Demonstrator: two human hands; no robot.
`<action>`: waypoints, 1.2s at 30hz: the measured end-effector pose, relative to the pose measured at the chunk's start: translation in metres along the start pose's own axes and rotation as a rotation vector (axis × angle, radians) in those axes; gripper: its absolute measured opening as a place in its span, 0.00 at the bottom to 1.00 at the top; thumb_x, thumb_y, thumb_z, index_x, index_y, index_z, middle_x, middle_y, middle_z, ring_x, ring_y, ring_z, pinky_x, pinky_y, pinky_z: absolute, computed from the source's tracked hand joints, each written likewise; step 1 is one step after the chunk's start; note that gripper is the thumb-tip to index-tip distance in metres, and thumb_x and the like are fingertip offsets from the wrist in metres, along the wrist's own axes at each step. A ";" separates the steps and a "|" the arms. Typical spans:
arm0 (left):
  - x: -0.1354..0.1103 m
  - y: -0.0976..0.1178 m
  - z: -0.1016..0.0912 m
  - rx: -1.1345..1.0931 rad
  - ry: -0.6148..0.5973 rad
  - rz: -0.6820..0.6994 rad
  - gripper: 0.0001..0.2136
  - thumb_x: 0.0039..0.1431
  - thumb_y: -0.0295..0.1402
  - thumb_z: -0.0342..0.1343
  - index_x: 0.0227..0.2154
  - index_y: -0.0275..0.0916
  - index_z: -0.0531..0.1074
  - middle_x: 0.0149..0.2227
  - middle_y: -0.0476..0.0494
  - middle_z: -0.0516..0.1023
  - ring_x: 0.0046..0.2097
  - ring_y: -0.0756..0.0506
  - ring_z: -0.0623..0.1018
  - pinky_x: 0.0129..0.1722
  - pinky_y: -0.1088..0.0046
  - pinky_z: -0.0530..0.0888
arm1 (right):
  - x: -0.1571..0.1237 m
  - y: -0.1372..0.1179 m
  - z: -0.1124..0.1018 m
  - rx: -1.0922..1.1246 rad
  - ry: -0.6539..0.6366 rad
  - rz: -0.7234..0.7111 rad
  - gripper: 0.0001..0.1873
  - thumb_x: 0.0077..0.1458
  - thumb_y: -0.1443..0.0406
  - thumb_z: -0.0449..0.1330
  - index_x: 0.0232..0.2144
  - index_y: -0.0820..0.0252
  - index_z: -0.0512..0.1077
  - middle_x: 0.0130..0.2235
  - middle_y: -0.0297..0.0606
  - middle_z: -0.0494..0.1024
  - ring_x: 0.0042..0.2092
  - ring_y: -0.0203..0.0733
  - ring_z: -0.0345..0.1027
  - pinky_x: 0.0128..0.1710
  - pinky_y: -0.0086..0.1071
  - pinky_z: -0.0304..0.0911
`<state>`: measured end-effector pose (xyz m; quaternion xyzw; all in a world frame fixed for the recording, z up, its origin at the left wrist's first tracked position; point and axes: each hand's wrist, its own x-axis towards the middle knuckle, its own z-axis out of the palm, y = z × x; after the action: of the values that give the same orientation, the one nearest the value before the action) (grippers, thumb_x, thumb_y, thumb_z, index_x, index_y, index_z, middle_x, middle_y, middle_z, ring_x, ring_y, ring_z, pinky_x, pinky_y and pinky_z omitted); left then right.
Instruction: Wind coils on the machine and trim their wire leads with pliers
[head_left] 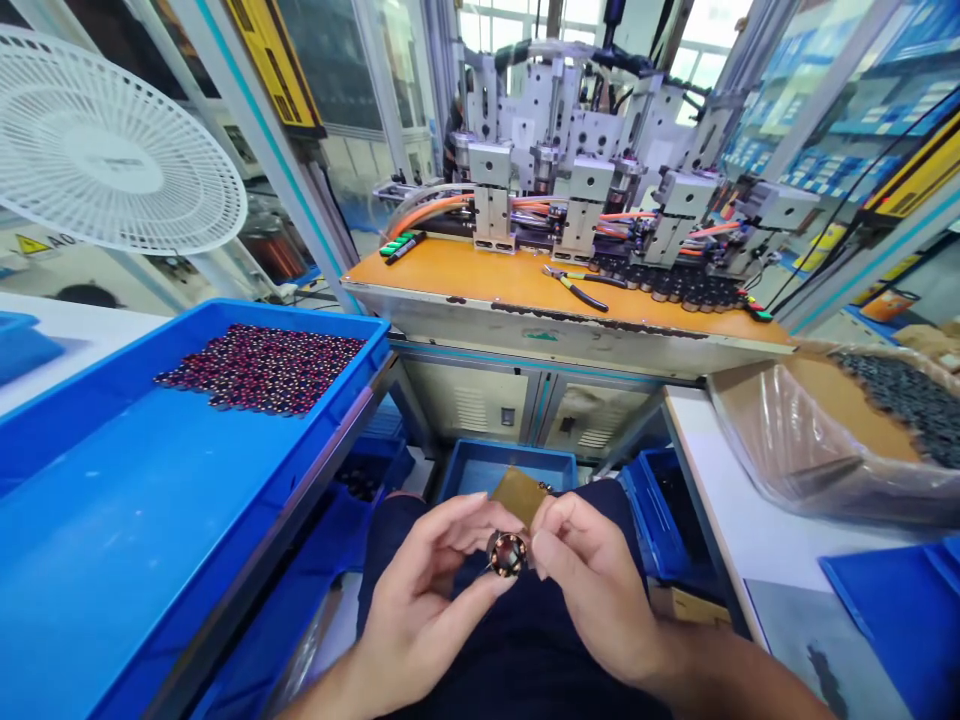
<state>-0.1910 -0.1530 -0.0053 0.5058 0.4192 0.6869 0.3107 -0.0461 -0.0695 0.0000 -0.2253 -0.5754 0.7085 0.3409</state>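
Note:
A small motor stator (pixel 507 555), a dark ring with copper-coloured windings inside, is held over my lap with its round opening facing me. My left hand (pixel 431 590) is closed on it, thumb below and fingers behind. Thumb and forefinger of my right hand (pixel 589 575) are pinched together at the stator's right edge. Whatever lies between those fingertips is too small to make out. Many similar dark parts (pixel 270 365) with red and copper-coloured spots lie packed in the far end of the blue tray (pixel 202 480) on my left.
An orange bench (pixel 450 285) with a metal multi-station machine (pixel 581 190) stands ahead. Pliers (pixel 576 288) and a row of dark cylindrical parts (pixel 686 285) lie on it. A plastic-lined carton (pixel 817 430) of dark parts sits right. A white fan (pixel 120 145) stands left; a blue bin (pixel 517 455) is below.

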 end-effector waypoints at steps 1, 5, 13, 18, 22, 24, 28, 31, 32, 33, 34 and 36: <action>0.000 -0.001 0.000 -0.047 0.006 -0.047 0.29 0.54 0.14 0.58 0.54 0.51 0.70 0.45 0.47 0.81 0.44 0.49 0.82 0.45 0.77 0.79 | -0.002 0.003 0.000 -0.005 0.028 -0.013 0.16 0.60 0.57 0.60 0.26 0.60 0.64 0.27 0.31 0.65 0.30 0.33 0.58 0.32 0.28 0.57; 0.002 -0.003 -0.004 -0.145 0.003 -0.155 0.17 0.52 0.17 0.62 0.41 0.46 0.79 0.44 0.43 0.82 0.42 0.46 0.82 0.43 0.74 0.80 | -0.006 -0.001 -0.006 -0.045 -0.005 -0.002 0.15 0.61 0.57 0.60 0.28 0.60 0.65 0.28 0.31 0.66 0.30 0.33 0.59 0.33 0.28 0.58; 0.006 -0.005 -0.001 -0.189 -0.059 -0.263 0.14 0.48 0.25 0.68 0.39 0.44 0.81 0.43 0.43 0.77 0.39 0.50 0.79 0.38 0.80 0.78 | 0.002 -0.023 -0.011 -0.248 -0.130 0.029 0.14 0.60 0.58 0.59 0.28 0.62 0.66 0.28 0.32 0.68 0.30 0.32 0.60 0.31 0.27 0.57; 0.004 -0.008 -0.002 -0.348 -0.105 -0.421 0.12 0.51 0.30 0.67 0.40 0.44 0.80 0.42 0.41 0.78 0.34 0.49 0.80 0.34 0.76 0.78 | 0.004 -0.024 -0.021 -0.230 -0.201 0.037 0.15 0.61 0.58 0.58 0.26 0.62 0.66 0.28 0.33 0.69 0.31 0.33 0.62 0.33 0.28 0.59; 0.004 -0.008 -0.003 -0.418 -0.106 -0.463 0.13 0.50 0.30 0.68 0.40 0.44 0.80 0.41 0.41 0.79 0.33 0.48 0.80 0.33 0.75 0.78 | 0.009 -0.033 -0.029 -0.252 -0.227 0.062 0.14 0.58 0.58 0.62 0.27 0.62 0.69 0.28 0.33 0.69 0.30 0.32 0.61 0.31 0.27 0.59; 0.006 -0.006 -0.002 -0.373 -0.113 -0.443 0.12 0.49 0.30 0.68 0.38 0.42 0.81 0.40 0.41 0.80 0.34 0.48 0.80 0.35 0.75 0.78 | 0.011 -0.037 -0.028 -0.242 -0.253 0.092 0.14 0.56 0.57 0.63 0.28 0.63 0.70 0.28 0.33 0.70 0.30 0.32 0.62 0.31 0.27 0.59; 0.007 -0.004 0.001 -0.354 -0.138 -0.448 0.11 0.49 0.31 0.68 0.38 0.42 0.82 0.40 0.42 0.80 0.36 0.48 0.79 0.37 0.76 0.77 | 0.011 -0.037 -0.029 -0.263 -0.258 0.115 0.14 0.57 0.59 0.62 0.26 0.63 0.70 0.26 0.31 0.70 0.29 0.31 0.61 0.30 0.26 0.58; 0.007 -0.002 0.000 -0.371 -0.157 -0.466 0.10 0.49 0.30 0.68 0.37 0.42 0.82 0.40 0.41 0.80 0.34 0.49 0.79 0.36 0.75 0.76 | 0.010 -0.038 -0.038 -0.315 -0.240 0.123 0.13 0.57 0.62 0.61 0.24 0.63 0.68 0.25 0.30 0.68 0.28 0.30 0.59 0.29 0.25 0.56; 0.007 -0.001 -0.001 -0.374 -0.166 -0.473 0.10 0.49 0.31 0.68 0.37 0.42 0.81 0.40 0.40 0.80 0.35 0.49 0.79 0.36 0.75 0.76 | 0.011 -0.040 -0.042 -0.333 -0.242 0.115 0.13 0.58 0.62 0.61 0.24 0.63 0.68 0.25 0.30 0.68 0.28 0.30 0.59 0.29 0.25 0.57; 0.007 0.000 -0.001 -0.374 -0.181 -0.482 0.10 0.49 0.31 0.68 0.37 0.41 0.81 0.39 0.40 0.80 0.36 0.47 0.79 0.37 0.74 0.75 | 0.013 -0.043 -0.045 -0.348 -0.251 0.097 0.11 0.58 0.63 0.61 0.25 0.63 0.69 0.26 0.30 0.68 0.28 0.30 0.60 0.30 0.26 0.58; 0.008 0.001 -0.001 -0.371 -0.202 -0.497 0.10 0.49 0.32 0.69 0.37 0.41 0.81 0.39 0.39 0.80 0.36 0.47 0.79 0.37 0.73 0.75 | 0.016 -0.046 -0.047 -0.361 -0.266 0.065 0.09 0.57 0.63 0.62 0.28 0.63 0.71 0.28 0.31 0.70 0.30 0.31 0.62 0.32 0.26 0.60; 0.010 0.004 0.002 -0.353 -0.258 -0.545 0.10 0.49 0.35 0.69 0.35 0.40 0.81 0.37 0.40 0.79 0.35 0.47 0.78 0.35 0.73 0.74 | 0.024 -0.053 -0.047 -0.389 -0.338 -0.025 0.10 0.53 0.64 0.66 0.37 0.62 0.73 0.36 0.35 0.74 0.36 0.34 0.66 0.39 0.28 0.64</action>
<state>-0.1925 -0.1458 0.0028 0.3966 0.3706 0.5711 0.6158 -0.0165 -0.0147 0.0423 -0.1580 -0.7522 0.6079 0.1989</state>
